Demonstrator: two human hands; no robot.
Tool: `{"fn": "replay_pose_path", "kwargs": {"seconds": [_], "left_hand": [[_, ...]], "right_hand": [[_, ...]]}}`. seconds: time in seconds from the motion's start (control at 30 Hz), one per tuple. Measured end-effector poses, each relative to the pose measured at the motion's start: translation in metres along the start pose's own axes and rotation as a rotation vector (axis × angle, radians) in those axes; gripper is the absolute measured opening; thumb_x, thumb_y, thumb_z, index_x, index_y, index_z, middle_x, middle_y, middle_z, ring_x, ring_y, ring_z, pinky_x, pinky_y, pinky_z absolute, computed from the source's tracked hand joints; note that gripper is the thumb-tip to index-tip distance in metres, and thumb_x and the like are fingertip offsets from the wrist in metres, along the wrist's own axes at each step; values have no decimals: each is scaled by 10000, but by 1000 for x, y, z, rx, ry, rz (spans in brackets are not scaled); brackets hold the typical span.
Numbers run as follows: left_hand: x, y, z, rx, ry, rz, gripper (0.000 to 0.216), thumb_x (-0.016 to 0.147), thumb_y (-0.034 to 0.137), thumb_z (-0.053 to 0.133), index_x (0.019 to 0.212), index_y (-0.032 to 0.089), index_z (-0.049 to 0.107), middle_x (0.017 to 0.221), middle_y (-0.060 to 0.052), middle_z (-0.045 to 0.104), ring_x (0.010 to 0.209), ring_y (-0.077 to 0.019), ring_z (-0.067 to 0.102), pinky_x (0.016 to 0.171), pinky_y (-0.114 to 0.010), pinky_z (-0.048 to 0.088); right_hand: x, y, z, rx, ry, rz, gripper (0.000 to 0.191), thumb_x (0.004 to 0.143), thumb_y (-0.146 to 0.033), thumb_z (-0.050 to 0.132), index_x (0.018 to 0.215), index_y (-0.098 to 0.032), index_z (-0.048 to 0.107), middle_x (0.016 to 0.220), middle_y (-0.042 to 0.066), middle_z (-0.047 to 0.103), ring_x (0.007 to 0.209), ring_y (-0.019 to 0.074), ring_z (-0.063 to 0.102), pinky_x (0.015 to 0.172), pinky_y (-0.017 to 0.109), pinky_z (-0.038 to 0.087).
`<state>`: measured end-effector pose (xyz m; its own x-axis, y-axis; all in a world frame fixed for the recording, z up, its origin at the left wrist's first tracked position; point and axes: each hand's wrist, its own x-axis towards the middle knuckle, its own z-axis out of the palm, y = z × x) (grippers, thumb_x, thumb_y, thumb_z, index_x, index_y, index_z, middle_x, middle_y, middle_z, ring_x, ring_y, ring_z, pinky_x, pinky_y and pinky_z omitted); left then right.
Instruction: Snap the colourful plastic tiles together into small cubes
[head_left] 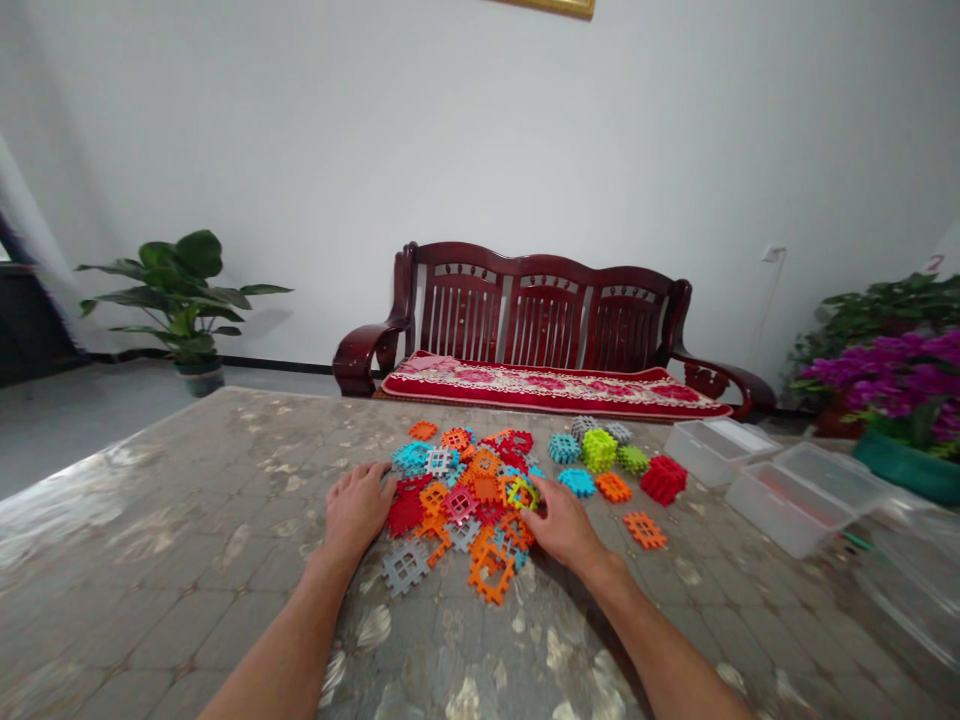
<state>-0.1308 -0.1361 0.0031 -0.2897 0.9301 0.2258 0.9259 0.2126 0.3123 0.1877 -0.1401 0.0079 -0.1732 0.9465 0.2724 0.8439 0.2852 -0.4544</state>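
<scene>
A loose heap of flat, notched plastic building tiles (486, 487) lies between my hands, in orange, red, blue and grey. My right hand (564, 522) has its thumb and fingers on a yellow-green window tile (523, 492) at the heap's right side. My left hand (361, 505) rests flat on the table against the heap's left edge, fingers stretched out, near a dark red tile (406, 508). A grey window tile (406, 567) lies at the near left, and an orange frame tile (492, 572) at the front.
Right of the heap stand sorted stacks: lime (599, 450), red (664, 480) and blue (563, 447), with an orange tile (645, 531) nearer me. Clear plastic boxes (795, 500) and a potted purple flower plant (915, 400) occupy the table's right. A wooden bench (540, 310) is behind.
</scene>
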Motion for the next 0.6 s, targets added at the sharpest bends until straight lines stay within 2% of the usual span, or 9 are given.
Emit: {"fn": "replay_pose_path", "kwargs": {"seconds": [0.13,0.33,0.47,0.6], "left_hand": [[1,-1,2,-1,7,0,450,965,377,372,1287,242,655,1367,-85,647,1279,-291,568,1089,-473,393],[1,-2,2,18,8,16,450,967,377,372,1294,239,649,1378,-90,644,1276,-292,572,1076,-471,407],[1,-1,0,15,1,19,458,969,375,362,1298,233,647,1381,-89,640,1281,-290,570,1080,-468,406],[0,0,0,25,2,15,457,968,374,362,1291,234,653,1370,-92,647,1270,-291,578,1071,-467,413]], "right_hand": [[0,0,-2,2,-17,-24,516,821,-223,628,1335,-181,619,1280,111,691,1166,257,626,1037,368,459],[-4,-3,-1,-71,38,-42,508,846,-243,609,1351,-199,611,1245,122,704,1166,272,626,1034,379,462],[-4,-4,-5,-89,83,11,522,861,-280,608,1378,-219,592,1177,101,731,1092,245,667,956,341,500],[4,3,-22,-121,142,96,521,890,-342,584,1401,-242,572,1147,75,750,1012,222,701,897,314,515]]}}
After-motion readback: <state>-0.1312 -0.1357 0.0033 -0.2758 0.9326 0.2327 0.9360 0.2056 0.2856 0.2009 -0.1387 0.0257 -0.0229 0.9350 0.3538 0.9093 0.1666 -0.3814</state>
